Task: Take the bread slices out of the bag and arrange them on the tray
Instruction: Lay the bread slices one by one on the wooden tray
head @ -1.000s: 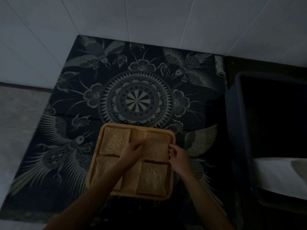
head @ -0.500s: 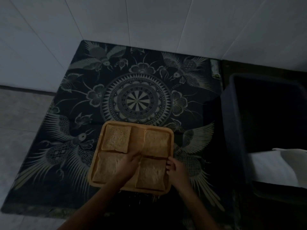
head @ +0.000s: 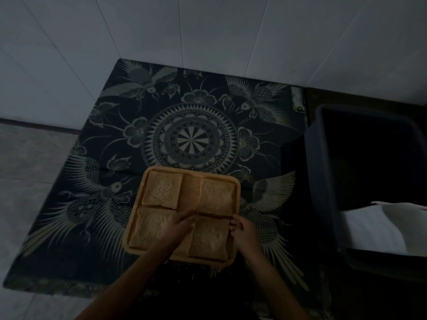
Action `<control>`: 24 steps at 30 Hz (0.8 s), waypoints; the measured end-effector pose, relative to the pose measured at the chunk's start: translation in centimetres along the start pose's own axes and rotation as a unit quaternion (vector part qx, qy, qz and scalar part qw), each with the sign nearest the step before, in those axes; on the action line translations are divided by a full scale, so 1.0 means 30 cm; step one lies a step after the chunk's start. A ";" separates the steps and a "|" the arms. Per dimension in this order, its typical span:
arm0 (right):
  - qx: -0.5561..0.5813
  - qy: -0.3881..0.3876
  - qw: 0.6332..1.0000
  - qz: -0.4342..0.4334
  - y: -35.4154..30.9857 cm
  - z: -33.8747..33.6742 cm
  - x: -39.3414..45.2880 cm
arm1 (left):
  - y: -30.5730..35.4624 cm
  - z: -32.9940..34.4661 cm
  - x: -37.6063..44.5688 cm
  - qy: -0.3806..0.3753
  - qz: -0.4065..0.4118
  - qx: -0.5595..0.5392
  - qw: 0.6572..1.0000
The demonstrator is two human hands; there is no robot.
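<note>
Head view, dim light: the wooden tray sits lower centre on a patterned cloth, carrying four bread slices. The left hand rests fingers-down between the lower slices; its grip I cannot tell. The right hand curls narrowly at the tray's right rim.

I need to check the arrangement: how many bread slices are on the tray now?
4, in a two-by-two grid on the tray: far left, far right, near left, near right. The left hand partly covers the near-left slice; stacked slices cannot be excluded.
</note>
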State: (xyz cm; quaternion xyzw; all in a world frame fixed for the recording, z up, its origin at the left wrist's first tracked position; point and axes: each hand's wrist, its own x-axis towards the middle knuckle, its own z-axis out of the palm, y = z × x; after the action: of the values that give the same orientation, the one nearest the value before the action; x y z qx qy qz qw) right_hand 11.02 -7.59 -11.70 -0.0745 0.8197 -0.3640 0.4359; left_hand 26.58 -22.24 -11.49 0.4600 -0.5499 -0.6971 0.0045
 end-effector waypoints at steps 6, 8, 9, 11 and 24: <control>0.010 0.013 1.000 -0.006 0.003 0.015 -0.008 | 0.003 -0.017 -0.015 0.024 -0.013 0.011 1.000; 0.000 0.035 0.999 -0.015 -0.001 0.026 -0.020 | 0.014 -0.053 -0.015 0.038 -0.015 0.030 0.999; -0.007 0.047 0.999 -0.023 -0.006 0.032 -0.028 | 0.024 -0.078 -0.016 0.047 -0.008 0.048 0.998; -0.022 0.063 0.997 -0.041 -0.021 0.045 -0.044 | 0.037 -0.138 -0.017 0.062 0.013 0.059 0.996; -0.012 0.009 0.997 -0.079 -0.160 0.271 -0.050 | 0.014 -0.478 -0.050 0.146 0.012 0.113 0.983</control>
State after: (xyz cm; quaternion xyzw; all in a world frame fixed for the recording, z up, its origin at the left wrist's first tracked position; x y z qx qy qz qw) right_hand 17.24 -14.72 -10.43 -0.1407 0.8198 -0.3876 0.3974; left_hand 36.48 -32.57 -9.81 0.5474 -0.6240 -0.5561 0.0414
